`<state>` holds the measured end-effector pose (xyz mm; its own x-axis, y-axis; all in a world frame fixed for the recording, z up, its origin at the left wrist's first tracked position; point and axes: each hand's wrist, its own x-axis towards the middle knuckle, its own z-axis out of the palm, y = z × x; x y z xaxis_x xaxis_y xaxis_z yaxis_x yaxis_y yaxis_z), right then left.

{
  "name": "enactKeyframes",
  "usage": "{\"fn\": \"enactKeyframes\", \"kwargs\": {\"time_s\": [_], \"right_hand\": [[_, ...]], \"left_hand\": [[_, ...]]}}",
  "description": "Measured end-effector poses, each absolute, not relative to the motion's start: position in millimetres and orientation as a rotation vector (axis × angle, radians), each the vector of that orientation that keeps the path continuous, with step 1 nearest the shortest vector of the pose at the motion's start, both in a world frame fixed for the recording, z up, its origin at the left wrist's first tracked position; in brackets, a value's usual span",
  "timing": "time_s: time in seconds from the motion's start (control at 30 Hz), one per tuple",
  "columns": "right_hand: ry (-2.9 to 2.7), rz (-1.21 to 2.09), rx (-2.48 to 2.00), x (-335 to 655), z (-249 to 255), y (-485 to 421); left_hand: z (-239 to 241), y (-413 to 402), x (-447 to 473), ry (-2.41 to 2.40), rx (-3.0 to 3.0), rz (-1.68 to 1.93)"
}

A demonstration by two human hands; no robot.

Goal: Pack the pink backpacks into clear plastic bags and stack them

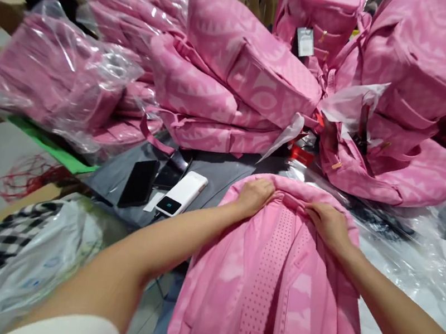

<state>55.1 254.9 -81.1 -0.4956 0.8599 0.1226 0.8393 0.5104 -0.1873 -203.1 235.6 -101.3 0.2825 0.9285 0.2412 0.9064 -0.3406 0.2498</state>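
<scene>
A pink patterned backpack lies in front of me, its shoulder straps and perforated back panel facing up. Near its top edge, my left hand is closed on the fabric left of the middle. My right hand pinches the same top edge a little to the right. Both hands have curled fingers, and the fingertips are partly hidden in the folds. The lower end of the backpack runs out of the view at the bottom.
Pink backpacks are piled behind, with more at the right. Plastic-wrapped pink bags lie at the left. A black phone and a white power bank rest on grey material. Clear plastic covers the right side.
</scene>
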Motion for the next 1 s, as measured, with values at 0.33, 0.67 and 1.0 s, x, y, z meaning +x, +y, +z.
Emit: {"fn": "enactKeyframes", "kwargs": {"time_s": [0.33,0.67,1.0], "right_hand": [[-2.468,-0.170,-1.727,11.3,-86.2,286.8],[-2.579,-0.153,-1.429,54.0,-52.5,288.4],[-2.768,-0.025,-1.644,61.1,-40.6,351.2]], "left_hand": [[-47.0,236.9,-168.3,1.815,2.394,0.435],[-88.8,194.9,-129.2,1.503,2.180,0.578],[-95.6,187.9,-131.7,1.561,2.258,0.660]]}}
